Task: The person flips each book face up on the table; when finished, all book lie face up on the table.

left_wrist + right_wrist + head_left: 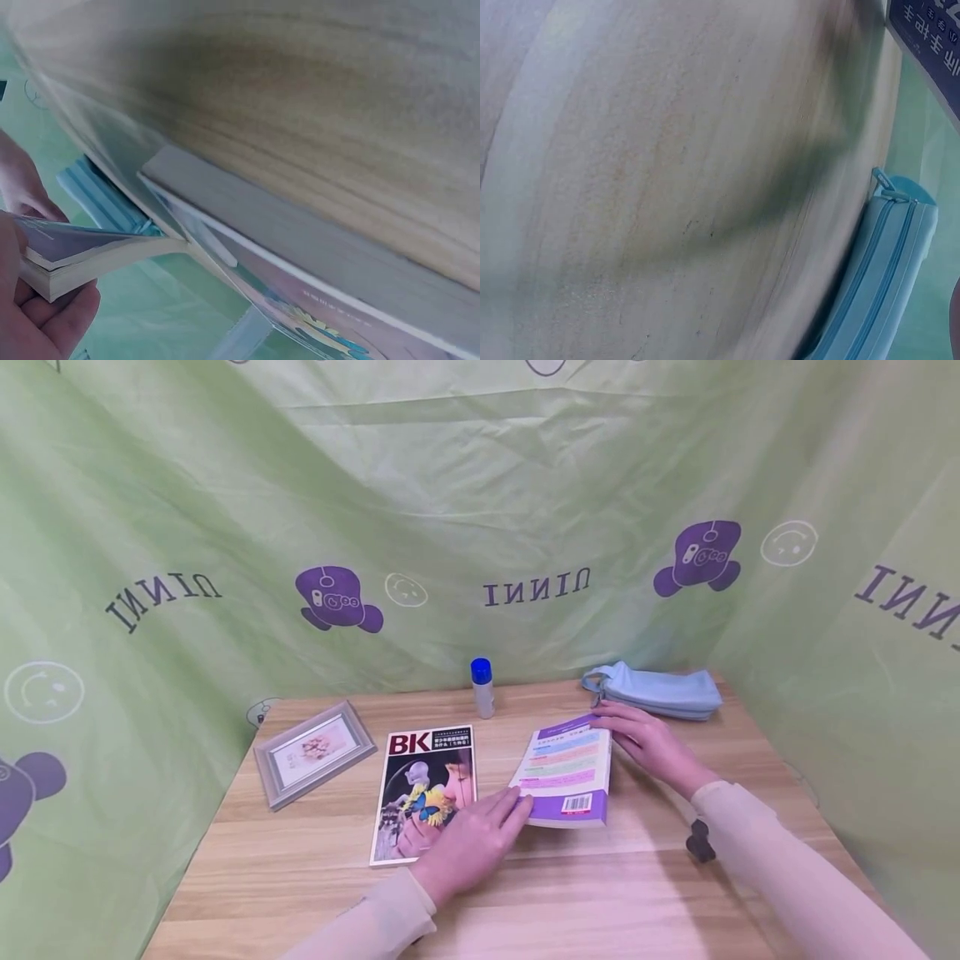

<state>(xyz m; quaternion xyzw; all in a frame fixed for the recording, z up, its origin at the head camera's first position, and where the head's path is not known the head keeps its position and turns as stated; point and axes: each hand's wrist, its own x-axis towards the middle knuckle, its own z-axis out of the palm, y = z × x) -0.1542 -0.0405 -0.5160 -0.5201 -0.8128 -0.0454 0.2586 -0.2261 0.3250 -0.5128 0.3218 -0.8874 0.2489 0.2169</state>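
A book (564, 768) with a white and purple back cover, coloured stripes and a barcode is held slightly above the table, right of the middle. My left hand (474, 839) grips its near left corner; in the left wrist view the fingers (69, 321) curl under the pages. At the far right corner, my right hand (654, 745) holds the book by its edge. The right wrist view catches part of its dark purple cover (934, 45) with white characters. Left of it lies a second book, a BK book (423, 793) with a butterfly cover, partly hidden by my left hand.
A grey picture frame (315, 753) lies at the left. A clear bottle with a blue cap (482, 687) stands at the back middle. The light blue pencil case (660, 689) lies at the back right, close to my right hand. A green printed curtain (450, 510) hangs behind the table.
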